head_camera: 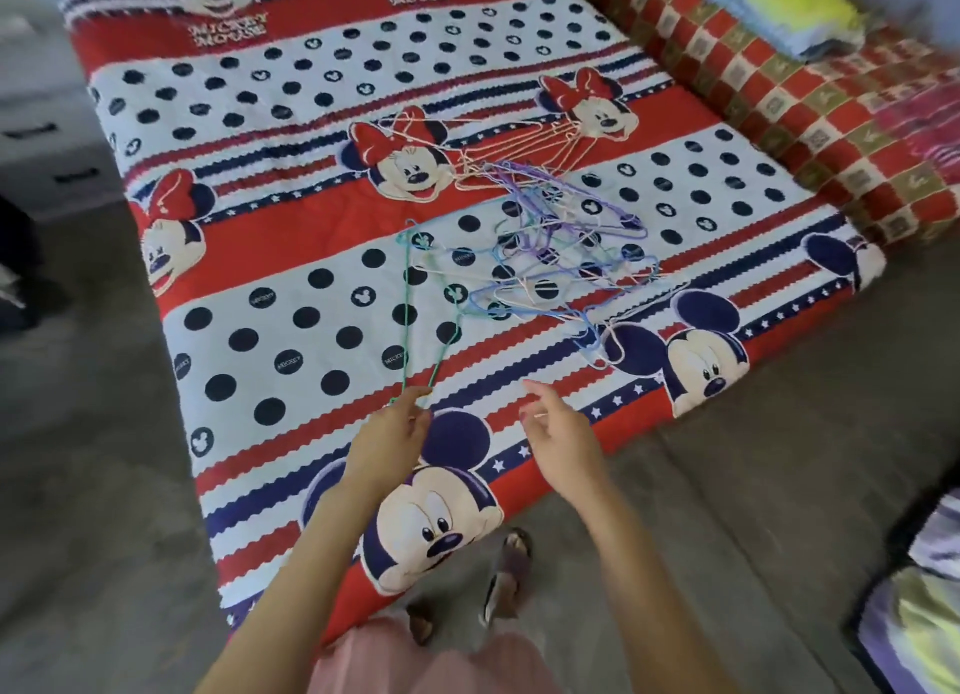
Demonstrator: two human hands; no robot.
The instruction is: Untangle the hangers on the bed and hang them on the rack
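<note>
Hangers (545, 256): thin, smooth, pastel-coated wire
Bed cover (291, 256): matt quilted printed cloth
Floor (727, 485): grey, matt, rough-looking

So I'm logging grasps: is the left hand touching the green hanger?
Touching. The head view shows the left hand pinching the near end of the green hanger at its fingertips; the right hand holds nothing.

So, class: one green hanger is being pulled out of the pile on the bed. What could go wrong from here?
1. The green hanger held by the left hand reaches to the edge of the hanger pile; if its hook is caught there, pulling may drag others along.
2. The right hand is open and holds nothing, so the pile is unsteadied and could slide toward the bed edge.
</note>
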